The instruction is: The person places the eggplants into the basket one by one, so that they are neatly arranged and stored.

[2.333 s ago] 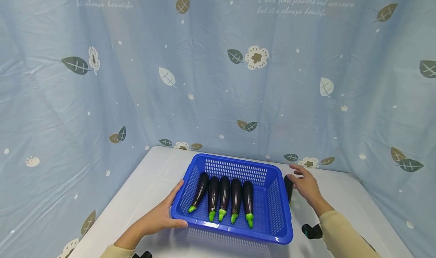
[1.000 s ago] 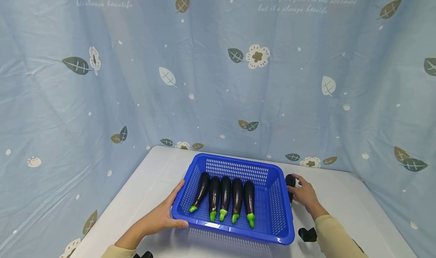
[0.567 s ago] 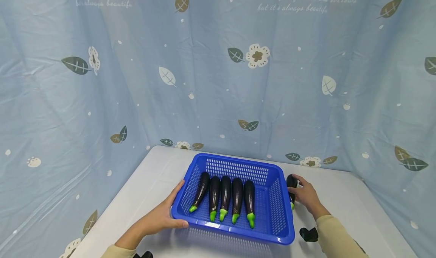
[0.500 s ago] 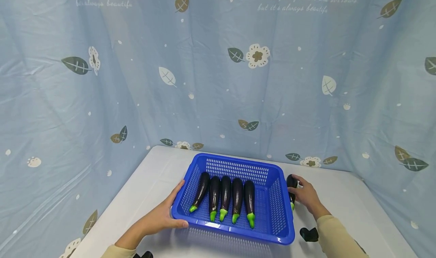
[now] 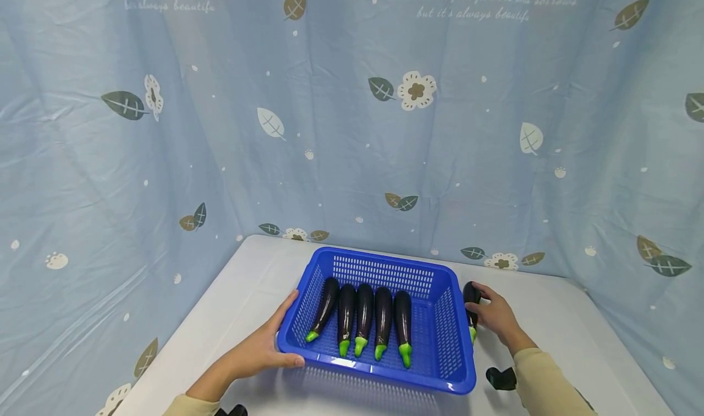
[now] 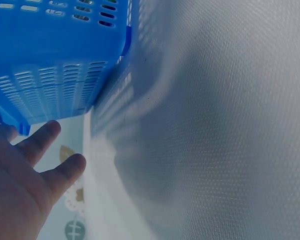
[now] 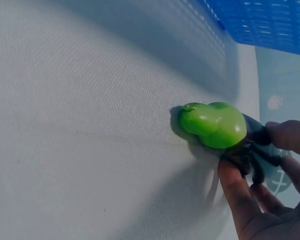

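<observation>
A blue plastic basket (image 5: pixel 440 382) with slotted walls holds several dark purple eggplants (image 5: pixel 365 315) side by side, green stem ends toward me. My left hand (image 5: pixel 261 346) rests at the basket's left front corner, its fingers along the left rim and its thumb by the front rim. The left wrist view shows that hand (image 6: pixel 20 185) with straight, spread fingers beside the basket wall. Outside the basket's right wall, my right hand (image 5: pixel 495 315) pinches another eggplant (image 5: pixel 471 294) between thumb and fingers. Its green stem end (image 7: pixel 215 125) faces the right wrist camera, close over the table.
A white table (image 5: pixel 550 318) carries the basket. A blue patterned curtain (image 5: pixel 352 147) hangs behind and on both sides. A small black object (image 5: pixel 500 378) shows by the right sleeve, and another black object (image 5: pixel 238 410) by the left sleeve.
My right hand has come down from above the outside eggplant and taken hold of it. That eggplant has shifted slightly right, showing more of its stem. The left hand and basket stay put.
</observation>
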`<state>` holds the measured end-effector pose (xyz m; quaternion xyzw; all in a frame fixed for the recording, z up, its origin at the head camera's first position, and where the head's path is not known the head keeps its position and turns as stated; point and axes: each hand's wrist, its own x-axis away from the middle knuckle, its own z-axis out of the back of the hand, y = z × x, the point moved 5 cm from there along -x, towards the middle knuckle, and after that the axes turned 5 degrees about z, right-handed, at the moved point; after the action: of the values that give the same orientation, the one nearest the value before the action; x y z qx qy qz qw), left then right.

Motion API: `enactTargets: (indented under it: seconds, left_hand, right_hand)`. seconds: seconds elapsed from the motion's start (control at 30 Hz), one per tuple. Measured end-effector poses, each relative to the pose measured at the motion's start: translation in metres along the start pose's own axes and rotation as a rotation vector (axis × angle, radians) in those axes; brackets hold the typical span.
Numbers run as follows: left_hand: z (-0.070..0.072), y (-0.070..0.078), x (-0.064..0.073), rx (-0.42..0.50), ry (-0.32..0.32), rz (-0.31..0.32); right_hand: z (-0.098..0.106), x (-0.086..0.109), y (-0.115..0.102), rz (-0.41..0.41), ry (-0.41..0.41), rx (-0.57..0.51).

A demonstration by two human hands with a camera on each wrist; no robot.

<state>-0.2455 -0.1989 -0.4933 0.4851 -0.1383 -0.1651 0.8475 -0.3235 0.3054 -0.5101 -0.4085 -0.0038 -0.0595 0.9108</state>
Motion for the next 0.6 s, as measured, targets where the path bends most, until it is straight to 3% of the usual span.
enactTargets:
  seconds: [0.6]
  left_hand:
    - [0.0004,0.0016,-0.0003,0.008,-0.003,0.001]
  right_hand:
    - [0.0021,0.0021,-0.0018,-0.036,0.003,-0.035]
